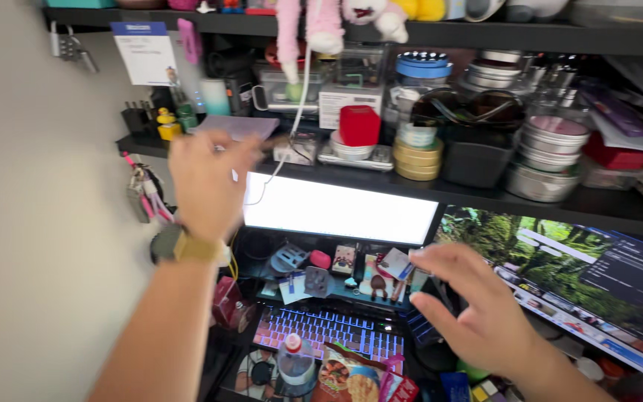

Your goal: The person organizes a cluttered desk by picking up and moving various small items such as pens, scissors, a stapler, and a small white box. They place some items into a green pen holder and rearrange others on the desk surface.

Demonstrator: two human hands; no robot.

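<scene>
Against a plain pale wall on the left, a dark shelf (381, 182) runs across the scene, packed with small goods: a red box (359, 125), a stack of tape rolls (417, 158), round metal tins (552, 141), a black bin holding sunglasses (478, 112) and a yellow rubber duck (165, 117). A second shelf above carries soft toys, and a pink plush leg (289, 37) dangles from it beside a white cable (299, 97). The left hand (206, 182), with a watch on a tan strap (180, 246) at the wrist, is raised to the front edge of the lower shelf, fingers curled loosely; motion blur keeps me from telling whether it grips anything, though it sits right at a pale lilac sheet (236, 126) lying on the shelf. Below the shelf glows a bright white screen (340, 212), and to its right a second monitor (582, 275) shows a forest picture. The right hand (478, 305) hovers open, fingers spread, holding nothing, over the cluttered tabletop (225, 357) near a backlit keyboard (329, 331) with purple keys. Small cards and figurines (351, 272) crowd the strip between screen and keyboard, and a clear bottle with a red cap (295, 361) stands in front.
</scene>
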